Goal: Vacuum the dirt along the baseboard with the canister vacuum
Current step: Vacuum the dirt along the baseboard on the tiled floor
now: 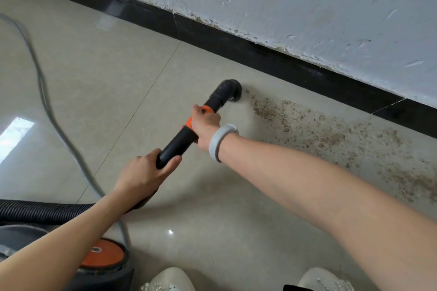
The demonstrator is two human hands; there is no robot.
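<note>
A black vacuum wand point(182, 136) with orange collars slants across the tiled floor toward the black baseboard point(260, 54). Its bent nozzle point(230, 91) touches the floor just left of a wide patch of brown dirt point(331, 134) that spreads rightward along the baseboard. My right hand point(205, 126), with a grey band on the wrist, grips the wand at the orange collar. My left hand point(145, 176) grips the wand's lower end where the ribbed black hose point(42, 210) joins. The canister vacuum point(101, 260), dark with an orange disc, stands at the bottom left.
A grey power cord point(45, 99) curves over the floor on the left, down to the canister. The white wall point(307, 7) above the baseboard is chipped and scuffed. Two pale shoes point(170, 279) show at the bottom edge.
</note>
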